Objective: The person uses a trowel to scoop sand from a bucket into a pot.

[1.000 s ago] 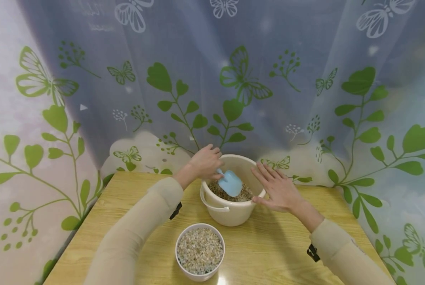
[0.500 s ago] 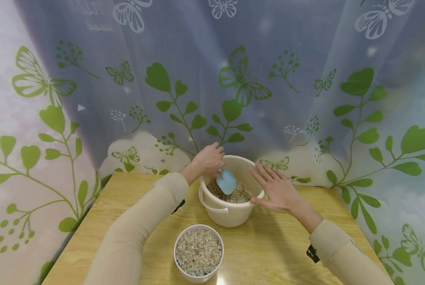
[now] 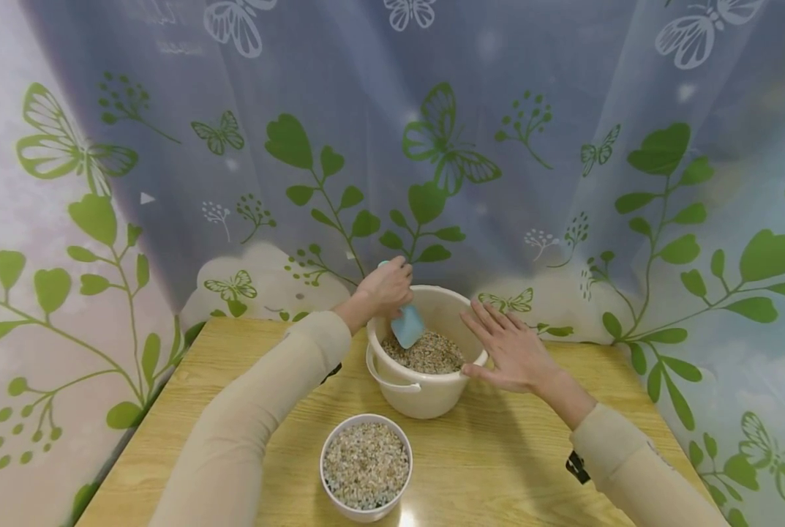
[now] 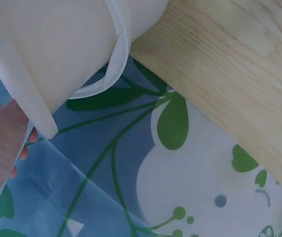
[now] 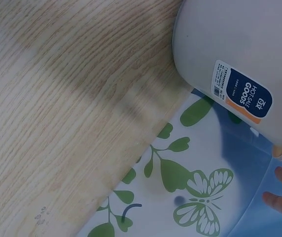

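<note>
My left hand point(image 3: 384, 288) grips a light blue toy shovel point(image 3: 408, 327) by its handle, over the left side of a cream bucket point(image 3: 425, 399). The shovel's blade tilts down into the bucket, close to the gravel point(image 3: 440, 354) inside; whether its tip touches the gravel I cannot tell. With straight, spread fingers, my right hand point(image 3: 512, 353) rests on the bucket's right rim. Nearer me stands a small white tub point(image 3: 366, 514) filled with gravel. In the left wrist view, fingers of the left hand point(image 4: 0, 153) show past the bucket's rim.
Everything stands on a wooden table point(image 3: 497, 468). The bucket's white handle point(image 3: 392, 384) hangs on its front left side. Close behind the table hangs a curtain point(image 3: 339, 88) printed with leaves and butterflies. A label point(image 5: 242, 91) is stuck on the bucket's wall.
The shovel's blade has swung left and turned steeper downward in the bucket. My left hand has shifted slightly, and the shovel handle's end now shows above it. The right hand stays put.
</note>
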A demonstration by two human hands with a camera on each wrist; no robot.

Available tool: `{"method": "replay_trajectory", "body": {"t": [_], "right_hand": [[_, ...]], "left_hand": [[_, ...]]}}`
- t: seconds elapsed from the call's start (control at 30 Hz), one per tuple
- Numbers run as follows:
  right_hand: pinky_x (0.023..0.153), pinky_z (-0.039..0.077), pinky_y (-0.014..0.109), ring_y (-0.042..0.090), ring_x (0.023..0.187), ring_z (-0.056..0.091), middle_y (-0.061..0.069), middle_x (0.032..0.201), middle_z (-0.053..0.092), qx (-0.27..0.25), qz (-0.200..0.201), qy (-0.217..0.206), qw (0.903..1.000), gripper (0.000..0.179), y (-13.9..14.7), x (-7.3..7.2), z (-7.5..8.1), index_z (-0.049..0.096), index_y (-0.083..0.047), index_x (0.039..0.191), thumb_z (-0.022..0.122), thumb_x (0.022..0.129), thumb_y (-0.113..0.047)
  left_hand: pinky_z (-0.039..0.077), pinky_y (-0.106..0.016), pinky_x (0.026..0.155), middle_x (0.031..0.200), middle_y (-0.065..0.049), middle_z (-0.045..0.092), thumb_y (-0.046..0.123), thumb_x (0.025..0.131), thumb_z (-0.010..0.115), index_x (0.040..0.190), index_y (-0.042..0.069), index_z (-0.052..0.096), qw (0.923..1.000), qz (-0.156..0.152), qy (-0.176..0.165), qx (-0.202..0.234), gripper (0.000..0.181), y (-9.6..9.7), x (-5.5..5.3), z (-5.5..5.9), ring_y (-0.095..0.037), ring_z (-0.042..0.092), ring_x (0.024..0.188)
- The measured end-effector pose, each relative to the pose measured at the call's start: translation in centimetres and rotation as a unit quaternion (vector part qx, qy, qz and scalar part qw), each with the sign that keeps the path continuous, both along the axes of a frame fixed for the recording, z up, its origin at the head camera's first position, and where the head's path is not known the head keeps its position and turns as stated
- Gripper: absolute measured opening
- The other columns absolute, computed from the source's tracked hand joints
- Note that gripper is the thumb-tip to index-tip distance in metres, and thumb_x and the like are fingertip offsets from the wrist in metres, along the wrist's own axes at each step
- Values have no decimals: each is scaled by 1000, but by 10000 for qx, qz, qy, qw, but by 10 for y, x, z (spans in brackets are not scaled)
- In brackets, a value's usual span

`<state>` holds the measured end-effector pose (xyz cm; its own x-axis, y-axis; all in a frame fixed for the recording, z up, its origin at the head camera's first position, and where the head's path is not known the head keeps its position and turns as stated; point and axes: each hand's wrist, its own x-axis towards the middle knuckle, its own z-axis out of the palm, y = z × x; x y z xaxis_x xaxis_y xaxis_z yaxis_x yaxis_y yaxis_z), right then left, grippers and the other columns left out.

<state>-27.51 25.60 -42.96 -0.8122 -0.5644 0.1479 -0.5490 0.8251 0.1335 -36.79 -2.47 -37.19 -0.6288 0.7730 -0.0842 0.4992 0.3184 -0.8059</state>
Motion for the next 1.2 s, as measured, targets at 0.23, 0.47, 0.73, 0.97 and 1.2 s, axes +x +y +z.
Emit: {"method": "replay_trajectory", "body": {"t": [0.23, 0.47, 0.73, 0.97, 1.2], "right_hand": [[127, 29, 64, 38, 163, 24, 14, 177, 15, -53, 39, 49, 10000, 100, -1, -1, 0, 24, -17, 169, 45, 94, -80], [126, 30, 63, 38, 163, 25, 14, 177, 15, -36, 39, 83, 10000, 101, -2, -1, 2, 24, -17, 169, 45, 94, -80], [127, 28, 63, 38, 164, 23, 13, 177, 13, -18, 54, 98, 9999, 102, -3, -2, 2, 24, -16, 169, 44, 94, -81], [127, 28, 63, 38, 163, 24, 13, 177, 15, 11, 9, 90, 10000, 103, -2, 0, 0, 23, -16, 169, 42, 94, -83], [127, 28, 63, 38, 163, 25, 13, 177, 15, -57, 7, 37, 10000, 103, 0, 0, -1, 23, -16, 169, 43, 94, -83]], "left_hand": [[44, -33, 98, 112, 5, 76, 52, 105, 49, 109, 22, 77, 9982, 23, 369, -481, 42, 5, 3, -1, -15, 62, 104], [45, -34, 97, 111, 5, 76, 37, 110, 40, 111, 20, 77, 9956, -148, 531, -752, 40, 12, 3, -5, -15, 63, 104], [43, -32, 96, 111, 7, 73, 41, 110, 39, 111, 21, 75, 9953, -29, 532, -814, 41, 17, 4, -17, -14, 60, 103], [44, -34, 95, 110, 5, 76, 50, 108, 43, 107, 25, 76, 9977, 21, 209, -642, 42, 22, 8, -35, -16, 61, 101], [39, -31, 88, 102, 9, 73, 63, 105, 45, 94, 26, 73, 9985, 294, 140, -449, 48, 22, 8, -42, -16, 49, 88]]}}
